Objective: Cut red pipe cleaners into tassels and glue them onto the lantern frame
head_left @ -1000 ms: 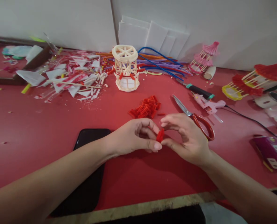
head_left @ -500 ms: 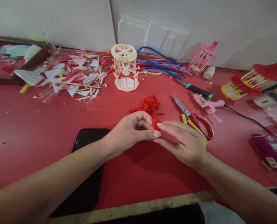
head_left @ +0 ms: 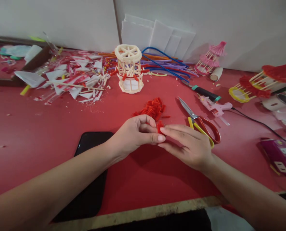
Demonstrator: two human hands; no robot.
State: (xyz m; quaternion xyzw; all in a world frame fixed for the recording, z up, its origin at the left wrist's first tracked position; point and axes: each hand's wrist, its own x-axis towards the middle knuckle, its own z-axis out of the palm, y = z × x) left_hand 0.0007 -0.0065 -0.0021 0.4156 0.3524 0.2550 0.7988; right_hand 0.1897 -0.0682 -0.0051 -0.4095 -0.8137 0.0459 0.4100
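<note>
In the head view, both hands meet above the red bench [head_left: 49,138], near its front edge, with a small clump of fuzzy red pieces [head_left: 159,126] between their fingertips. The left hand [head_left: 133,133] has its grip nearly closed on the clump, thumb below and fingers curled behind. The right hand [head_left: 191,144] has its grip closed there too, fingers laid almost straight against the clump (its exact contact on the underside is hidden).

Just beyond the fingers lies a loose red pile [head_left: 153,108] of short cut pieces. To the right of it are scissors [head_left: 192,114], one handle red and one yellow, partly behind the right hand. A black phone [head_left: 92,141] lies flat under the left forearm. Farther back, a cream stick frame [head_left: 128,69] stands upright, with red pieces around its middle.
</note>
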